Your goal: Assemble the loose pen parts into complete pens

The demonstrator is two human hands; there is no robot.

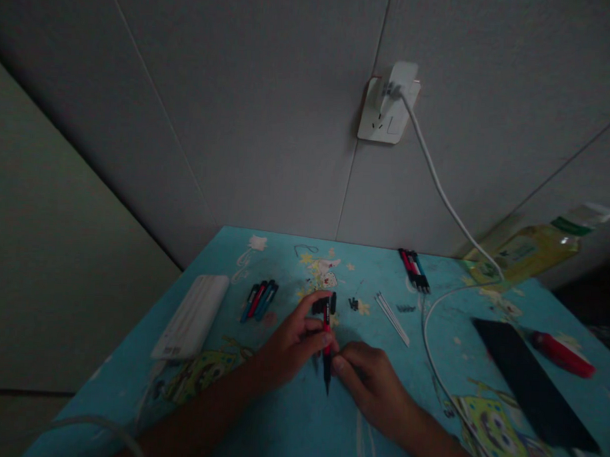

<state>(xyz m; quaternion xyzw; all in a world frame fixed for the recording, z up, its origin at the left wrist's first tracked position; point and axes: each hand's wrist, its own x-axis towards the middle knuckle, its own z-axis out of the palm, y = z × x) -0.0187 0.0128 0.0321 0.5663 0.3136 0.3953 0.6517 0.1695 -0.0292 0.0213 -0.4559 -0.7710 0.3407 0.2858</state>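
Observation:
A red and black pen (327,342) points tip-down above the table, its black pointed end nearest me. My left hand (298,338) is closed around its barrel, with the index finger reaching up to the top end. The curled fingers of my right hand (367,377) pinch in at the pen's lower part, where the contact is partly hidden. Just behind the pen's top is a group of small black parts (318,307). A second little pile of black pieces (353,303) lies to the right, then thin white refills (392,318) and a cluster of small springs (406,309).
Several pen barrels (260,300) lie left, beside a white power bank (192,318). More pens (414,271) lie at the back right. A white cable (439,186) runs from the wall socket (389,111) past a yellow bottle (529,253), a black strip (532,383) and a red object (563,354).

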